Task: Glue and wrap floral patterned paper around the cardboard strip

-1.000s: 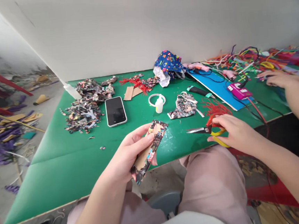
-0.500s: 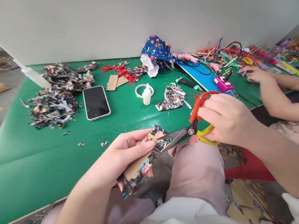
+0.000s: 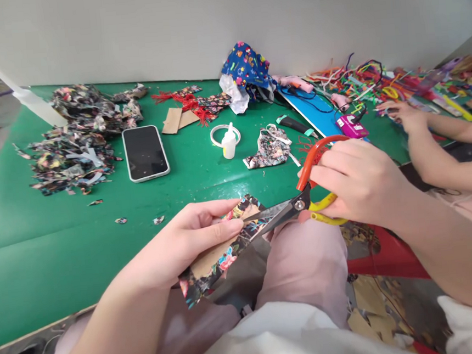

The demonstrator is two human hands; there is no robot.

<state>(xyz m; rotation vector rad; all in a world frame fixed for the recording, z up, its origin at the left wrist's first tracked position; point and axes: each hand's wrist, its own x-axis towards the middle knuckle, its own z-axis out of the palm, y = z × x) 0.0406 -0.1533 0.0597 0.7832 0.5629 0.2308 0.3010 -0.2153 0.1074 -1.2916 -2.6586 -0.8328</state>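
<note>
My left hand [image 3: 202, 238] pinches a piece of brown cardboard edged with dark floral fabric [image 3: 226, 259], held tilted above my lap. The thumb lies on the bare cardboard; the other fingers are mostly behind it. In my right hand [image 3: 350, 181] is a pair of scissors [image 3: 299, 205] with one orange and one yellow handle. Their dark blades are slightly parted and reach over the upper right part of the piece, the tips close to my left thumb. On the table ahead lie a white squeeze bottle [image 3: 229, 144] and a small floral fabric piece [image 3: 269, 149].
A phone [image 3: 146, 153] lies on the green table [image 3: 81, 256] beside a heap of fabric scraps [image 3: 72, 164]. Behind are cardboard pieces [image 3: 172, 121], blue patterned cloth [image 3: 247, 68] and a utility knife [image 3: 296, 126]. At right, another person's hand [image 3: 404, 114] is near colourful strips.
The view has shifted a little, so the table things sit slightly higher and further left. The scissor blades look a bit closer together on the fabric-edged cardboard; both hands keep their grip.
</note>
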